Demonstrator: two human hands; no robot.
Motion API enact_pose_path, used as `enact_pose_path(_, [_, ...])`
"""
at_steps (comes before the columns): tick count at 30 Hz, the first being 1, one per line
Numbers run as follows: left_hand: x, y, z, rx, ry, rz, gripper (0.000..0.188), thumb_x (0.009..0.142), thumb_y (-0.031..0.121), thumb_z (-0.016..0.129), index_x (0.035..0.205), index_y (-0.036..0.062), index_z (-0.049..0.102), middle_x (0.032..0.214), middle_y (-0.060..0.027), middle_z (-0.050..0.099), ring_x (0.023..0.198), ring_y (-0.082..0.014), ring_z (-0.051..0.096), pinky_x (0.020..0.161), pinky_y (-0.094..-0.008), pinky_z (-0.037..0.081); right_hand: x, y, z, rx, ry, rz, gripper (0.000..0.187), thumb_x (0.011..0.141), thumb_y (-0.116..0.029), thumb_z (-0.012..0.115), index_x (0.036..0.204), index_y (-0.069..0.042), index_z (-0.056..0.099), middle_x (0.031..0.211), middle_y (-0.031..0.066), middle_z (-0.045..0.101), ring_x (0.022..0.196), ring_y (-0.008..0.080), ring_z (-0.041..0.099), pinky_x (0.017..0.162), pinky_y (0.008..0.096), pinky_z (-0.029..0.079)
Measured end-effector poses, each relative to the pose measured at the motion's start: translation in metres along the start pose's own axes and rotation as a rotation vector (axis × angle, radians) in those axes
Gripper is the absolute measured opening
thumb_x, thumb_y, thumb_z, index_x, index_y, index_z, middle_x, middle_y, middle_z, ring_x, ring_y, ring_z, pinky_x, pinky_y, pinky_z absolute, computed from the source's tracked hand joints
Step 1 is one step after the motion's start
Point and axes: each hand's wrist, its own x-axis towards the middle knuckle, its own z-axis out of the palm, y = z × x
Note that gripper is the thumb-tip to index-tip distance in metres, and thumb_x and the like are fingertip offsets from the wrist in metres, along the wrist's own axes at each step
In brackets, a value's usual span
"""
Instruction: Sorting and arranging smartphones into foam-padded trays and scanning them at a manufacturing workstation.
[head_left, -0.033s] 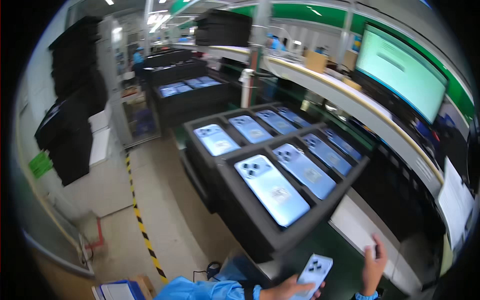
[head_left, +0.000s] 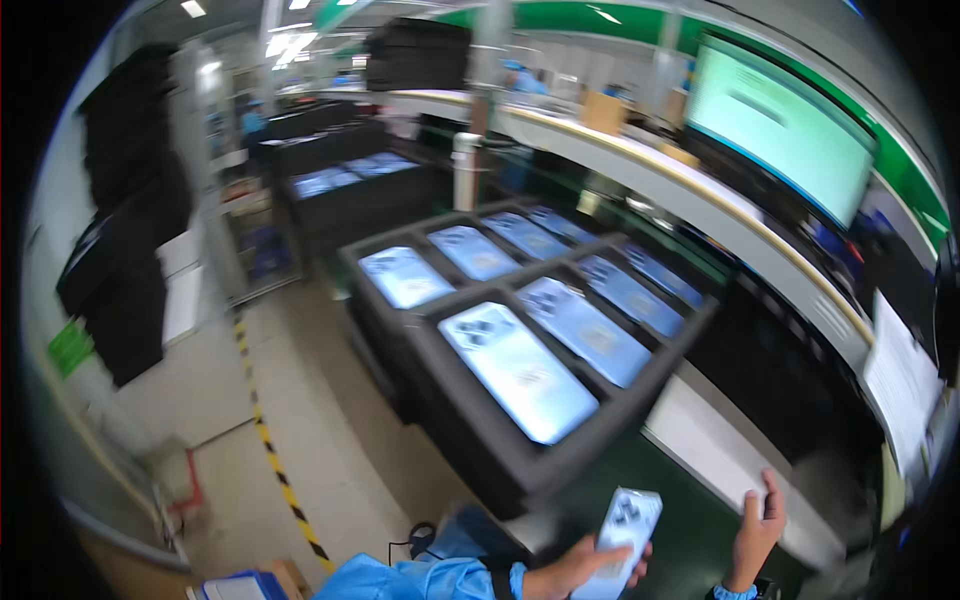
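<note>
At the lower edge my left hand (head_left: pixel 580 568) is closed round a pale blue smartphone (head_left: pixel 628 518), its back with the camera lenses turned up. To the right of it my right hand (head_left: pixel 757 535) is raised, index finger stretched and thumb apart, with nothing seen in it. Ahead of both hands stands a black foam tray (head_left: pixel 490 462) on a dark stack. Several more blue smartphones (head_left: pixel 520 370) lie back-up in its compartments. The picture is somewhat blurred.
A lit monitor (head_left: pixel 780 130) stands on the right, above a long shelf (head_left: pixel 640 150). White papers (head_left: pixel 900 380) hang at the right. Another black tray stack (head_left: pixel 350 205) with phones stands farther back. Black foam trays (head_left: pixel 130 130) are piled left, beyond yellow-black floor tape (head_left: pixel 265 440).
The trays, shelf and monitor have shifted left in the picture as the view turned. The phone in my left hand stands slightly higher and more upright. My right hand stays raised.
</note>
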Motion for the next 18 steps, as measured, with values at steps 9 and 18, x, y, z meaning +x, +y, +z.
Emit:
enact_pose_path(9, [0.127, 0.024, 0.047, 0.057, 0.181, 0.048, 0.051, 0.1, 0.046, 0.047, 0.12, -0.0001, 0.055, 0.107, -0.0143, 0.063, 0.099, -0.0287, 0.065, 0.086, -0.0444, 0.056, -0.116, 0.109, -0.174, -0.7, 0.542, 0.414, 0.064, 0.075, -0.035, 0.077, 0.126, -0.001, 0.058, 0.104, 0.0224, 0.067, 0.094, 0.0399, 0.063, 0.086, 0.0435, 0.05])
enact_pose_path(18, [0.166, 0.035, 0.0, 0.321, -0.043, -0.024, 0.076, 0.1, 0.065, 0.018, 0.139, 0.0048, 0.043, 0.122, -0.017, 0.06, 0.102, -0.0298, 0.064, 0.086, -0.0438, 0.056, -0.074, 0.031, -0.104, 0.629, 0.023, 0.786, 0.038, 0.09, -0.024, 0.067, 0.118, 0.001, 0.061, 0.078, 0.007, 0.065, 0.061, 0.0135, 0.06, 0.054, 0.0258, 0.048])
